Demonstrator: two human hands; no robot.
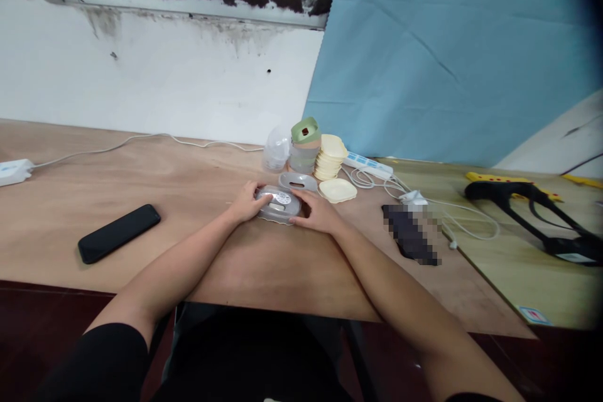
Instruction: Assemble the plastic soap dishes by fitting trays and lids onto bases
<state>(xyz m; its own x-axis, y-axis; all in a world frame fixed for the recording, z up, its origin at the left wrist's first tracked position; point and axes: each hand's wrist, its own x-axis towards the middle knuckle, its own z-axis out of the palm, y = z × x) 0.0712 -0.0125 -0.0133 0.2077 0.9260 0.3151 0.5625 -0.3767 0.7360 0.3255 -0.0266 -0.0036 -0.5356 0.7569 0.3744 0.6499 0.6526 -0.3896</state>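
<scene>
Clasping a grey-topped container (282, 212) on the worktop (273, 270), clamped between left grip (249, 203) and right grip (321, 211), apparently already closed. Leaving a grey piece (309, 183), a loose cream lid (338, 190) and a cream stack (330, 156) behind, seemingly yet to be taken up.

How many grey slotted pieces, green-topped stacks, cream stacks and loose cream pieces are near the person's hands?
Grey slotted pieces: 2 (one held, one behind)
Green-topped stacks: 1
Cream stacks: 1
Loose cream pieces: 1
Total: 5
</scene>
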